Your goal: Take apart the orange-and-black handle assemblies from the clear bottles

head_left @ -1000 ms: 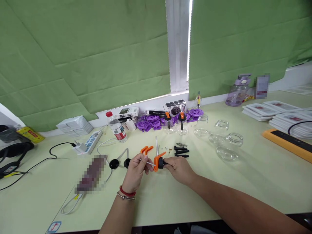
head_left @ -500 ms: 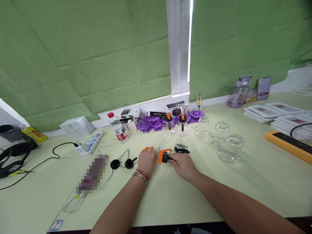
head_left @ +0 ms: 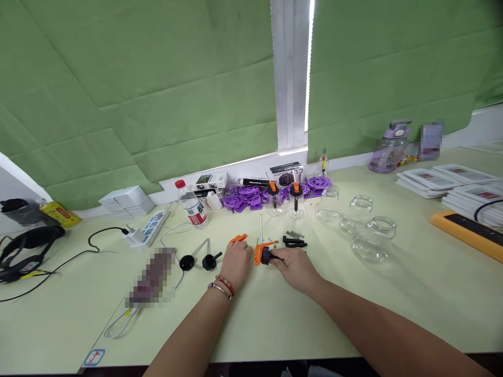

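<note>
In my right hand is a black lid with an orange lever fixed to it and a thin metal rod pointing away from me; my fingers pinch its black part. My left hand is curled down on the table just left of it, its fingertips hidden. A loose orange lever lies beyond its knuckles. Small metal pieces lie between the hands, too small to name. Springs and black plastic pieces lie past my right hand. Left of my hands are two black lids with rods.
Clear glass jars stand at right. Two jars with black-and-orange tops stand at the back before purple parts. A red-capped bottle, a power strip with cables and an orange bar are around.
My left hand has moved slightly left and towards me, leaving more of the loose orange lever showing. My right hand keeps hold of the lid in about the same place.
</note>
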Available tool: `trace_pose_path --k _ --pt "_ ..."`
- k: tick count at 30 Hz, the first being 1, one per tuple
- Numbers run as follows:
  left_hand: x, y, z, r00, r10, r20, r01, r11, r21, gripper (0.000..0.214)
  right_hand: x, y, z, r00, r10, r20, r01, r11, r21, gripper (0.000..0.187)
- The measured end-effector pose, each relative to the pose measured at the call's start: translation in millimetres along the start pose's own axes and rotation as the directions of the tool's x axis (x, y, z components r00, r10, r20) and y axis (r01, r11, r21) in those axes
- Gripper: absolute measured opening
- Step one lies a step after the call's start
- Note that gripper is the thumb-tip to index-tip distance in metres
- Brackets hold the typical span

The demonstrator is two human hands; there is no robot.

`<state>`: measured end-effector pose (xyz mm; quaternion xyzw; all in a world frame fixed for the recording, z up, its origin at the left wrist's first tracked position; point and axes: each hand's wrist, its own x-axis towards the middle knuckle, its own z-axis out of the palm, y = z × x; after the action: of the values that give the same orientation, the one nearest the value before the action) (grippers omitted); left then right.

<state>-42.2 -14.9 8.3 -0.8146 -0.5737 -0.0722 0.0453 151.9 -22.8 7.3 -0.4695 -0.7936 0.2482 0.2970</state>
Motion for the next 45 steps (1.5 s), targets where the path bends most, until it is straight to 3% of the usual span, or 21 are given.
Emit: trace_pose_path --k 4,7,9,12,16,20,21,24,25,28,32,41,45 --pt "-2.0 0.0 -6.9 1.0 -0.007 -0.002 0.006 0.997 -0.081 0.026 -0.2 0.0 1.1 0.999 0.017 0.04 -0.017 1.0 -0.005 0.024" --pt "-8.6 2.8 -18.1 0.99 -0.108 -0.093 0.085 0.971 -0.223 0.028 -1.4 -0.1 2.6 0.997 0.031 0.065 -0.031 0.999 -0.008 0.024" --pt "-15.4 8.9 -25.6 0.96 -0.224 -0.165 0.139 0.9 -0.413 0.025 -2.5 -1.3 3.5 0.997 0.024 0.076 -0.022 0.999 -0.025 0.024" --pt "-24.5 23.2 -31.3 0.957 -0.28 -0.075 0.15 0.7 -0.698 0.026 -4.2 -4.3 4.2 0.996 -0.022 0.089 0.029 0.997 -0.068 0.025" --pt "-26.9 33.2 -29.9 0.942 -0.335 -0.028 0.178 0.569 -0.803 0.022 -6.3 -6.3 5.8 0.991 -0.075 0.11 0.09 0.986 -0.143 0.025" --pt "-22.9 14.1 -36.8 0.868 -0.493 -0.054 0.214 0.471 -0.856 0.025 -9.4 -7.8 9.2 0.976 -0.13 0.174 0.162 0.97 -0.182 0.022" --pt "-21.5 5.3 -40.6 0.832 -0.55 -0.075 0.237 0.473 -0.849 0.026 -10.1 -8.5 9.9 0.971 -0.137 0.195 0.175 0.966 -0.192 0.021" --pt "-15.9 -21.5 -51.4 0.668 -0.721 -0.186 0.371 0.539 -0.756 0.026 -11.1 -10.2 10.3 0.964 -0.137 0.229 0.186 0.961 -0.206 0.021" --pt "-13.4 -28.3 -53.4 0.643 -0.736 -0.211 0.451 0.587 -0.672 0.025 -10.9 -10.2 9.9 0.966 -0.133 0.223 0.18 0.962 -0.204 0.021" --pt "-4.3 -36.4 -51.6 0.694 -0.698 -0.178 0.646 0.712 -0.276 0.023 -9.5 -9.2 7.5 0.973 -0.115 0.2 0.154 0.97 -0.189 0.022" --pt "8.3 -29.0 -37.8 0.763 -0.641 -0.083 0.646 0.76 0.063 0.024 -8.4 -9.0 4.7 0.975 -0.116 0.19 0.152 0.971 -0.187 0.022" --pt "18.4 -26.5 -27.0 0.733 -0.68 0.03 0.671 0.729 0.132 0.026 -8.7 -12.7 2.1 0.97 -0.106 0.221 0.152 0.967 -0.206 0.022" --pt "17.8 -29.6 -29.1 0.729 -0.685 0.024 0.673 0.722 0.161 0.03 -8.0 -13.1 1.3 0.971 -0.095 0.218 0.139 0.971 -0.196 0.023"
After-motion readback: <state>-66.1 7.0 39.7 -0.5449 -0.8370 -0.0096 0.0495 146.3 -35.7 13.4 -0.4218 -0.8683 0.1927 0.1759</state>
